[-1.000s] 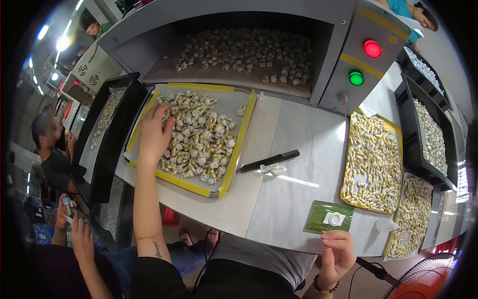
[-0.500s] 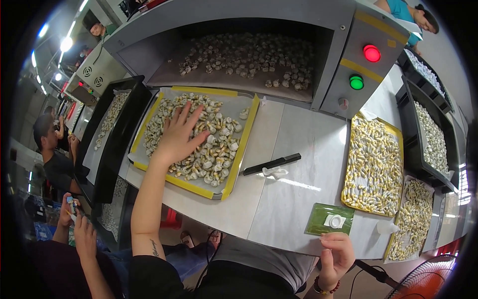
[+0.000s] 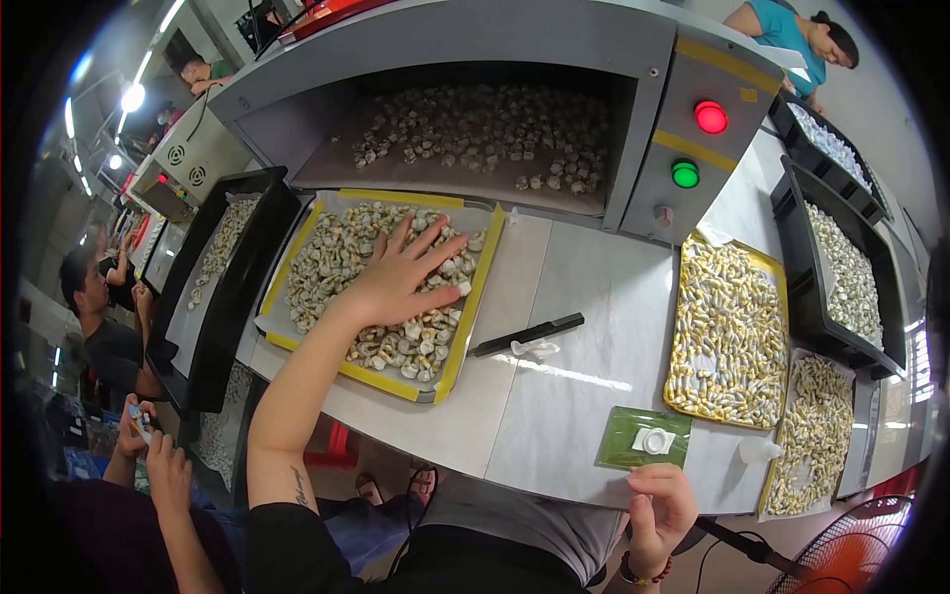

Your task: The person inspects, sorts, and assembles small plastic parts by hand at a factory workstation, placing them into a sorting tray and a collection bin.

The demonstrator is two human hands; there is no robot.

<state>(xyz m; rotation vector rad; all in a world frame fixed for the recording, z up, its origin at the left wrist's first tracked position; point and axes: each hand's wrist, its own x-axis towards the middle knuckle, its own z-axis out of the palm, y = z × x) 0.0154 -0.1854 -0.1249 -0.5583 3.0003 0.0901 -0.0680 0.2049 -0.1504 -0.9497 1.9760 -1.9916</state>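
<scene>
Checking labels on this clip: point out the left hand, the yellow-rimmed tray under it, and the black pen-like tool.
left hand (image 3: 396, 282), head view, back of the hand
yellow-rimmed tray (image 3: 473, 297), head view, right rim
black pen-like tool (image 3: 529, 334), head view, mid-shaft

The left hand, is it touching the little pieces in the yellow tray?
Touching. The head view shows the left hand flat, fingers spread, on the small pieces.

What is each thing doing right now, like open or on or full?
Left hand: flat, fingers spread on the pieces.
Right hand: loosely curled at the table edge, holding nothing.
Yellow tray: full of pale pieces.
Red light: on.
Green light: on.
Black tool: lying flat.
</scene>
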